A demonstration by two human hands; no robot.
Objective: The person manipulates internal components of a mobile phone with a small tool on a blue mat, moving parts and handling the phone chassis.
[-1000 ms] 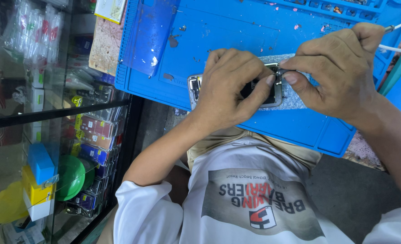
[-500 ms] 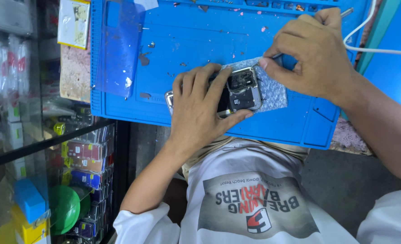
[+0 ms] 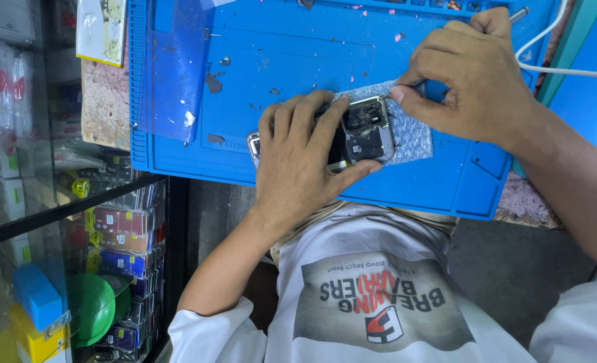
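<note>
1. An opened phone (image 3: 360, 131), its back off and its dark inner parts and metal frame showing, lies on a blue work mat (image 3: 278, 54), near the mat's edge closest to the person.
2. Under the phone's right end sits a piece of clear bubble wrap (image 3: 413, 138), which spreads out just beside the frame.
3. The left hand (image 3: 298, 161) lies flat over the left part of the phone, fingers spread along it and the thumb pressed against the lower edge, pinning it to the mat.
4. The right hand (image 3: 470, 84) is closed in a narrow pinch around a thin tool (image 3: 421, 86); the tip meets the phone's upper right corner. Most of the tool is hidden by the fingers.
5. A white cable (image 3: 567, 68) runs across the mat's right side, beyond the right hand.
6. A clear plastic sheet (image 3: 170, 74) rests on the mat's left part, well apart from the phone.
7. To the left stands a glass case (image 3: 63, 215) with small coloured packets and a green round thing inside.
</note>
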